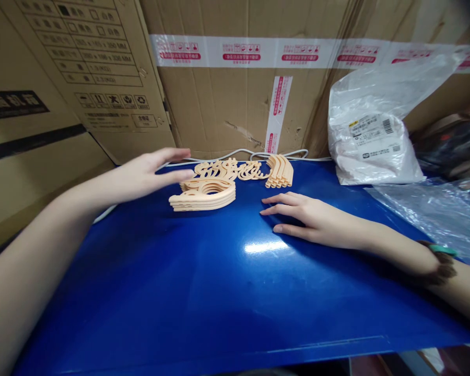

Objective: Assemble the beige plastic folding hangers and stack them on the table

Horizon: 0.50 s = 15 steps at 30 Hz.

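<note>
My left hand hovers at the left end of a neat stack of flat, curved peach plastic pieces, its thumb and fingers apart and nothing between them. Its fingertips overlap the far left of the stack in view; whether they touch it I cannot tell. Behind the stack lies a row of peach hook-shaped pieces. To the right of them is a pile of peach curved tube-like pieces, their open ends facing me. My right hand is palm down just in front of that pile, low over the blue table, fingers spread and holding nothing.
Large cardboard boxes wall off the back and left. A white cable runs along the table's rear edge. At the right stand a white plastic bag with a label and a clear plastic sheet.
</note>
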Each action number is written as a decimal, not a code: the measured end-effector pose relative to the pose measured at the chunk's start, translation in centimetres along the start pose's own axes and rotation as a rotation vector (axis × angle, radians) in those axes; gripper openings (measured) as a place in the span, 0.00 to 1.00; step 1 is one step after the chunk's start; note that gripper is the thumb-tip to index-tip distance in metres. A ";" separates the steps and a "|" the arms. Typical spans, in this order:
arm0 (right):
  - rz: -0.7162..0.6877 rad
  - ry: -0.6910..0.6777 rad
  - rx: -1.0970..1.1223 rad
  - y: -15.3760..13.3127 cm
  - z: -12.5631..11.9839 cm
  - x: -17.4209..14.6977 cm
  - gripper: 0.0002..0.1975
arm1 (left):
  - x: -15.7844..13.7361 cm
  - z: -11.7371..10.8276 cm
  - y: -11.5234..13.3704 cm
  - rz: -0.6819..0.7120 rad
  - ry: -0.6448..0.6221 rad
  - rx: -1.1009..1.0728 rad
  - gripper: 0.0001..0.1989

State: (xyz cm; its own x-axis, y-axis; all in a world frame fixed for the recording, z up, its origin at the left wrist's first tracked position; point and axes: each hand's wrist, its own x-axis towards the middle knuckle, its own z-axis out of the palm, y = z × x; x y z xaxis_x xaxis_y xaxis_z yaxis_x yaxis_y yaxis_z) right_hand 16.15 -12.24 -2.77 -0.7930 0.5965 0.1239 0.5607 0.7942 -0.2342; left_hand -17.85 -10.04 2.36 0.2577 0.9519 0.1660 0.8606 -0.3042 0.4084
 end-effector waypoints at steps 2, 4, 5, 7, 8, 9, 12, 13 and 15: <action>0.005 -0.009 -0.011 0.0 0.0 0.0 0.21 | -0.1 -0.7 -0.3 -0.003 0.063 -0.063 0.32; 0.009 -0.015 -0.022 0.0 0.0 0.0 0.21 | -0.1 -1.1 -0.8 0.013 0.100 -0.077 0.30; 0.009 -0.016 -0.024 0.0 0.0 0.0 0.21 | 0.0 -1.3 -1.1 0.026 0.112 -0.066 0.29; 0.010 -0.016 -0.025 -0.1 0.0 0.0 0.21 | 0.2 -1.5 -1.7 0.052 0.139 -0.044 0.28; 0.010 -0.016 -0.025 -0.1 -0.1 0.0 0.21 | 0.2 -1.5 -1.9 0.061 0.141 -0.039 0.27; 0.010 -0.015 -0.023 -0.1 -0.1 0.0 0.21 | 0.2 -1.6 -1.9 0.070 0.140 -0.038 0.27; 0.013 -0.012 -0.015 0.0 0.0 0.0 0.21 | 0.0 -1.5 -1.0 0.076 0.131 -0.049 0.25; 0.013 -0.010 -0.013 -0.1 0.0 0.0 0.21 | -0.2 -1.3 -0.3 0.076 0.140 -0.057 0.24; 0.014 -0.013 -0.017 -0.1 0.0 0.0 0.21 | -0.6 -0.7 1.3 0.077 0.194 -0.088 0.20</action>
State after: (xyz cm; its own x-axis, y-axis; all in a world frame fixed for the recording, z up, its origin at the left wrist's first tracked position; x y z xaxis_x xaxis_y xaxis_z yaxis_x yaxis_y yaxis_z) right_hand 16.06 -12.28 -2.76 -0.7882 0.6058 0.1083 0.5754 0.7878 -0.2197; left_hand -17.24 -11.04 3.45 0.2244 0.9030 0.3663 0.7977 -0.3861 0.4632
